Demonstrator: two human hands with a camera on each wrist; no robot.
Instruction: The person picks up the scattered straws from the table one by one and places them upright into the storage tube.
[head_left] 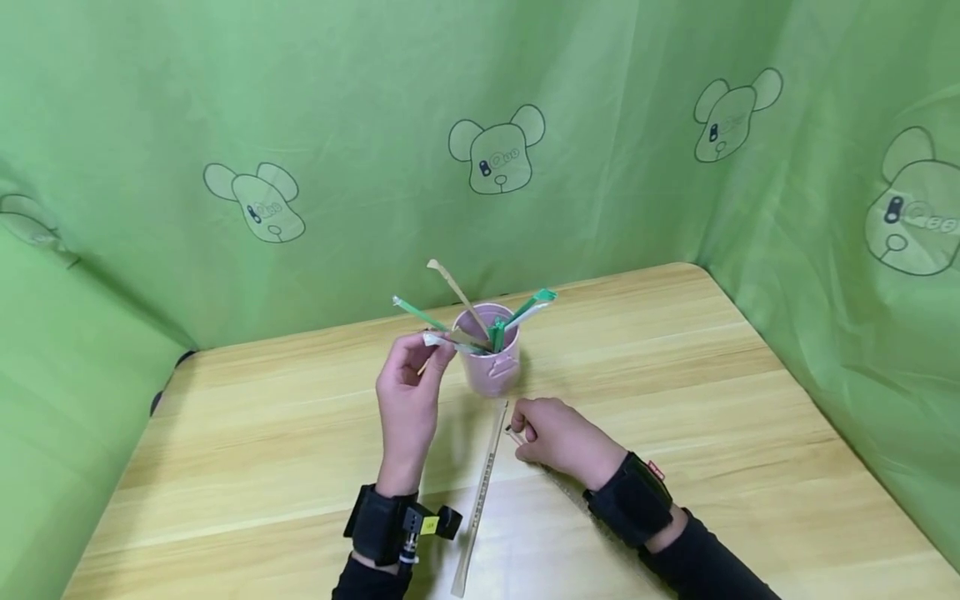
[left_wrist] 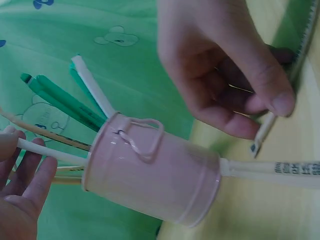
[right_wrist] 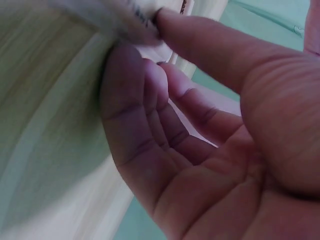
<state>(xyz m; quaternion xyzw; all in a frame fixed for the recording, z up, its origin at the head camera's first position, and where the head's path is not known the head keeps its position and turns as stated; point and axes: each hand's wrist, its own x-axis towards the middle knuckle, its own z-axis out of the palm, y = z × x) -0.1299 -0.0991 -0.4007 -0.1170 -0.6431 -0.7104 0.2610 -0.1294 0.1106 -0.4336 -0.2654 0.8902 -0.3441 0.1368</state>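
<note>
A pink bucket (head_left: 491,379) with a small side handle stands on the table, holding several thin wrapped sticks that look like straws. My left hand (head_left: 408,392) is at its left rim and pinches the end of a white wrapped straw (left_wrist: 50,150) that leans out of it. Just in front of the bucket, low over the table, my right hand (head_left: 566,437) pinches a pale paper-wrapped straw (left_wrist: 265,131) near its end; the rest runs back under the wrist. Between the hands lies another printed paper-wrapped straw (head_left: 480,508), its far end by the bucket's base.
Green wrapped straws (left_wrist: 67,102) and a brown one (head_left: 456,287) stick out of the bucket at different angles. The wooden table (head_left: 712,400) runs back to a green curtain (head_left: 360,100) with mouse-like drawings, which also closes off both sides.
</note>
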